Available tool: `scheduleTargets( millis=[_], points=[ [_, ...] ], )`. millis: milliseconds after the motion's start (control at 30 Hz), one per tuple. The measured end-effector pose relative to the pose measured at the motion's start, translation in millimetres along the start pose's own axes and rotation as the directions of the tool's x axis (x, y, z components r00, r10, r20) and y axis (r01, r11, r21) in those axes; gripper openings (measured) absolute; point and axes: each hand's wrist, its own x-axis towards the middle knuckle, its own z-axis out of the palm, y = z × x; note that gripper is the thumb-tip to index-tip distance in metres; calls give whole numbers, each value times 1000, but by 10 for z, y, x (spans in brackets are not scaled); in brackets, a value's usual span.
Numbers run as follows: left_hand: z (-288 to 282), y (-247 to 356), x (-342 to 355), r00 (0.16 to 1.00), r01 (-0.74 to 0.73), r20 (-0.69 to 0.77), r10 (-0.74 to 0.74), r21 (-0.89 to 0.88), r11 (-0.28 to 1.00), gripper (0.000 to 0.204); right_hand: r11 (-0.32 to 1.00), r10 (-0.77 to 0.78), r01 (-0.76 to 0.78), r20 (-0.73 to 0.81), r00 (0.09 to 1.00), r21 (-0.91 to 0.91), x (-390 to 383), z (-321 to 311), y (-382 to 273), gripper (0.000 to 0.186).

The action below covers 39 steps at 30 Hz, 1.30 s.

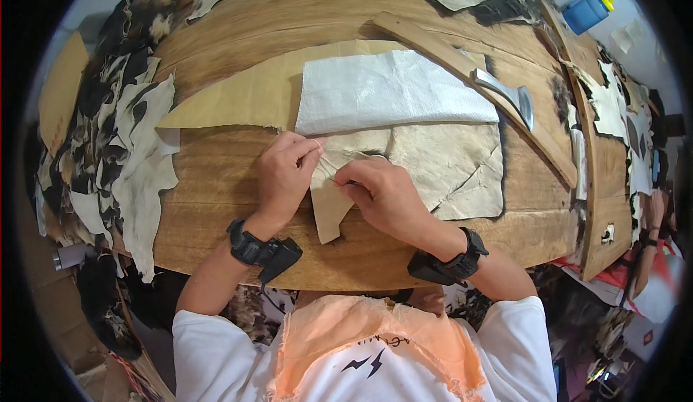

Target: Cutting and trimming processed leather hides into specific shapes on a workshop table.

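Observation:
My left hand (286,175) is closed in a pinch on a thin pale thread (328,165), above the near edge of a white sheet. My right hand (384,194) is closed too, its fingertips pinching the thread a short way to the right. Under my hands lies a cream piece of hide (462,167) with dark hair along its edge. A narrow tan strip (328,211) sticks out toward me between my hands. The folded, shiny white sheet (390,88) covers the far part of the hide and part of a tan card pattern (238,99).
A long wooden bar (447,52) slants across the right side, with a curved metal blade (523,106) resting on it. Black-and-white hides (141,142) heap at the left. At the far right are a blue container (586,14) and another person's arm (648,239).

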Motion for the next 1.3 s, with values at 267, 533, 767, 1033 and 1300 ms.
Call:
scheduleTargets(
  millis=[267,533,767,1033,1300],
  points=[
    [27,-20,8,999,-45,13,45,32,998,3,890,275,-272,43,960,366,-335,-608,-19,15],
    [39,-74,6,991,-128,83,110,258,958,6,714,-617,699,-447,648,28,-605,-1303,-434,5],
    [-155,-6,-48,979,-196,63,193,51,979,12,903,-25,-154,407,913,402,-13,-547,-545,7],
    [-284,129,-98,957,245,226,-181,-301,922,21,875,288,-301,92,953,379,-102,65,11,7],
    [-41,-100,-2,997,-61,46,59,51,997,10,966,248,-247,-7,969,75,-383,-555,-54,6]
  ],
)
